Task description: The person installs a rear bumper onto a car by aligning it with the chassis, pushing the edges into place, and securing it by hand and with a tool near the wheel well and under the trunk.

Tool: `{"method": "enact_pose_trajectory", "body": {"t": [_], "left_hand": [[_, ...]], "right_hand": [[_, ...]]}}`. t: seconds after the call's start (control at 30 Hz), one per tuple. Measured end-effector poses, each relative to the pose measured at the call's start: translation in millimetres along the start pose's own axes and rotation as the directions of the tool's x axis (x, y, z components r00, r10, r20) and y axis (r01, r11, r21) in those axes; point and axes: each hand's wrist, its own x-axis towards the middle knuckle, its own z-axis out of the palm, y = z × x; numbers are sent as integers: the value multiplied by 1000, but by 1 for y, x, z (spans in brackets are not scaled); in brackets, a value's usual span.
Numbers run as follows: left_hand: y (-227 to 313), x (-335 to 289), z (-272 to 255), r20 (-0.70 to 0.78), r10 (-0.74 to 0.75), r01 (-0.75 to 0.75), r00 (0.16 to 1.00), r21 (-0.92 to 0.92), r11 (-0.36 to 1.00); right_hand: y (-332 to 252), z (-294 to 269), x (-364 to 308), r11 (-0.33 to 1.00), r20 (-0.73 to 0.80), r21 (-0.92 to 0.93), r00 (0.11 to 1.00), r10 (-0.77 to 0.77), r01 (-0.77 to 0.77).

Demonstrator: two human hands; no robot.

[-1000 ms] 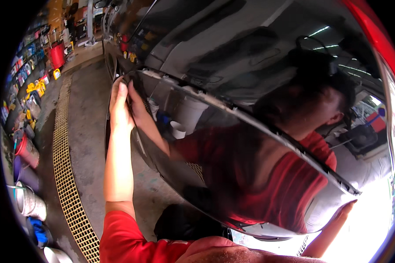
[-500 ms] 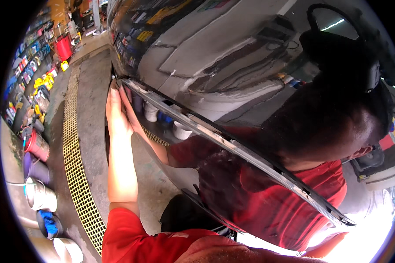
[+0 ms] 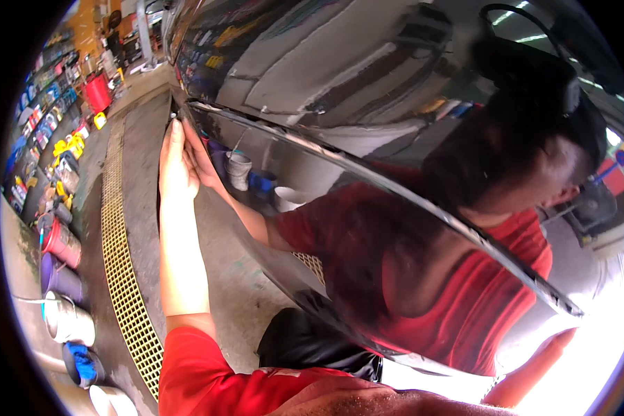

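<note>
A glossy black car body (image 3: 305, 90) fills the upper middle and right, mirroring the workshop and me. Below it lies a long black car panel (image 3: 291, 277), parted from the body by a slanting strip-like gap (image 3: 367, 170) with a pale edge. My left hand (image 3: 178, 163) is closed at the panel's left end, its fingers close together along the edge and partly hidden. The second hand beside it is its reflection. My right forearm (image 3: 516, 378) reaches up at the lower right towards the panel's right end; glare washes out that hand, so its fingers cannot be made out.
A yellow floor grating (image 3: 121, 277) runs along my left. Beyond it stand a red bucket (image 3: 61, 239), a purple bucket (image 3: 61, 277), a white bucket (image 3: 69, 320) and shelves of bottles (image 3: 45, 104). A red drum (image 3: 97, 92) is farther back. My dark-clad knee (image 3: 305, 340) is under the panel.
The gap along the panel looks narrower than before. My left hand stays at the panel's left end, and more of my right forearm shows. The view has shifted slightly.
</note>
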Motion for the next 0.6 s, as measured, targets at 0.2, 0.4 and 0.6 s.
{"method": "enact_pose_trajectory", "body": {"t": [0.2, 0.4, 0.6], "left_hand": [[-1, 3, -21, 23, -26, 27, 999, -36, 999], [-36, -18, 33, -249, -41, 63, 968, 81, 995], [-14, -38, 28, -239, -61, 106, 969, 182, 978]], "right_hand": [[-34, -7, -12, 999, 23, -21, 999, -34, 34], [-51, -49, -36, 980, -75, -198, 997, 13, -28], [-105, -2, -47, 999, -1, 10, 999, 32, -32]]}}
